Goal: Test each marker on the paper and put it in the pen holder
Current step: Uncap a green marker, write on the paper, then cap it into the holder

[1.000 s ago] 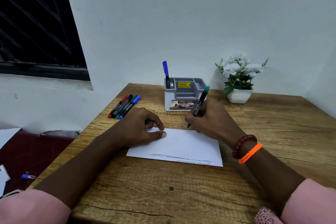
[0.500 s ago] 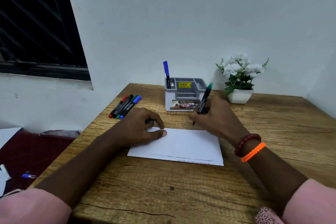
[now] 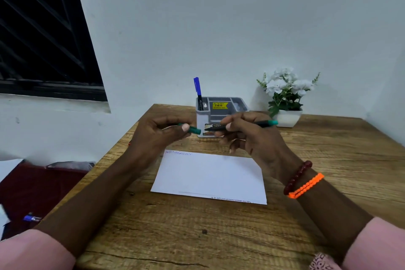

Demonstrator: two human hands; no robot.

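My right hand [image 3: 249, 138] holds a green marker [image 3: 266, 124] sideways above the table, its tip pointing left. The marker's green cap [image 3: 194, 130] is pinched in my left hand [image 3: 157, 138], a short gap from the tip. Below both hands lies the white paper [image 3: 210, 177], with a scribbled zigzag line along its top left edge. The grey pen holder [image 3: 219, 114] stands behind my hands with one blue marker [image 3: 197, 90] upright in its left slot. The other markers on the table are hidden behind my left hand.
A white pot of white flowers [image 3: 285, 94] stands right of the holder by the wall. The wooden table [image 3: 328, 160] ends at the left, where a dark red surface [image 3: 37, 188] lies lower with a small blue pen [image 3: 31, 218]. A dark window is at the upper left.
Both hands have lifted off the paper. The right hand has turned the green marker from upright to horizontal, and the left hand has brought the green cap up near its tip.
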